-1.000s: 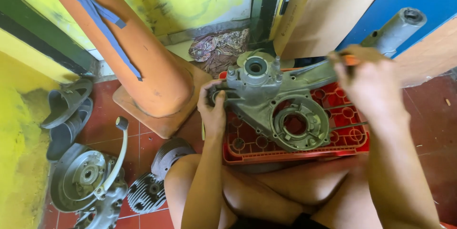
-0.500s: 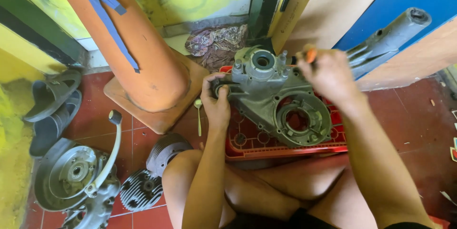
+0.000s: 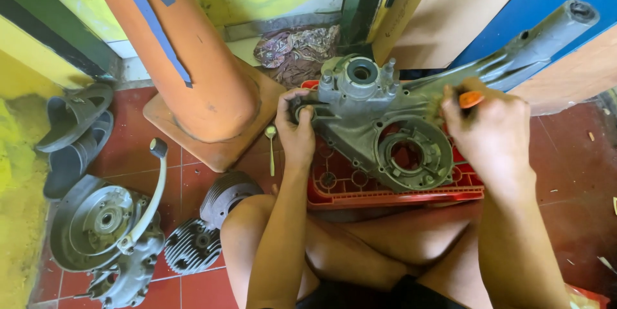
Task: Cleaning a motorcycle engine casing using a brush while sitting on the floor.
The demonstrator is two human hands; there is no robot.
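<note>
Steadying engine crankcase (image 3: 392, 123) on red crate (image 3: 385, 193): left hand (image 3: 297, 130) clamps its end, right hand (image 3: 491, 132) fisted round orange-handled tool (image 3: 470, 98); case bare, cylinder (image 3: 209, 222) left of crate unfitted

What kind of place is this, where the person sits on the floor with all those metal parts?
Probably a small home motor repair spot. A grey engine casing rests on a red crate, the left hand grips it, and a finned cylinder head lies on the red tiled floor.

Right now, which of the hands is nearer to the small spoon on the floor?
Left. The left hand grips the grey engine casing's left end, just right of the spoon. The right hand holds an orange-handled tool at the casing's far right side.
</note>
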